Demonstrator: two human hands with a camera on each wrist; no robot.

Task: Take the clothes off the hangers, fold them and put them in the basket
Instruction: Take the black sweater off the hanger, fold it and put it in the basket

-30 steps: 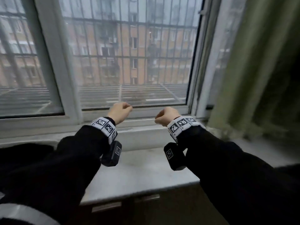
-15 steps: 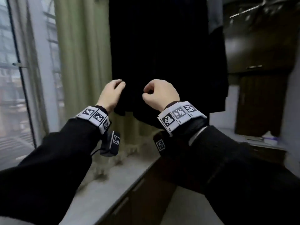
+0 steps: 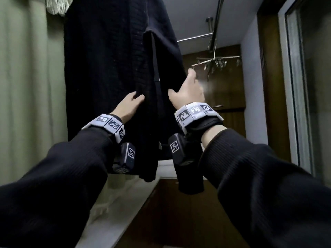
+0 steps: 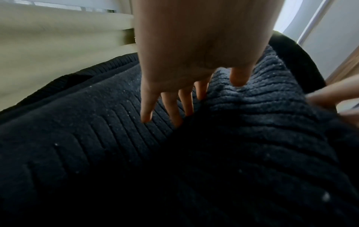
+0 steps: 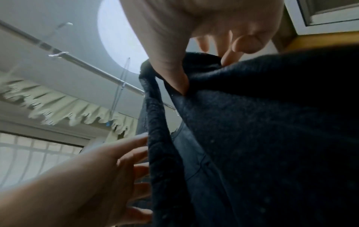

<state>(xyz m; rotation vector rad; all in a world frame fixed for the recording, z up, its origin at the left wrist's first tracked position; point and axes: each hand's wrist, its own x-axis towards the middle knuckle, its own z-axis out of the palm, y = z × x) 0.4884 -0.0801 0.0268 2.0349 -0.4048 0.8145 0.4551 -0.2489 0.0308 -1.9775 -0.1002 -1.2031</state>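
A dark ribbed knit garment hangs from above, with a smoother dark garment close against its right side. My left hand lies on the knit with straight fingers pressing the ribs. My right hand is at the right-hand garment's edge: the thumb is on the near side and the spread, blurred fingers are behind it. A clear hanger hook hangs on the rail. The hanger under the clothes is hidden. No basket is in view.
A green curtain hangs at the left above a pale windowsill counter. A metal peg rack hangs from the ceiling rail behind. Brown cabinets and a glass door stand at the right.
The view swung from the window to the right and up at the hanging clothes. Both hands rose, uncurled from fists and reached the dark garments.
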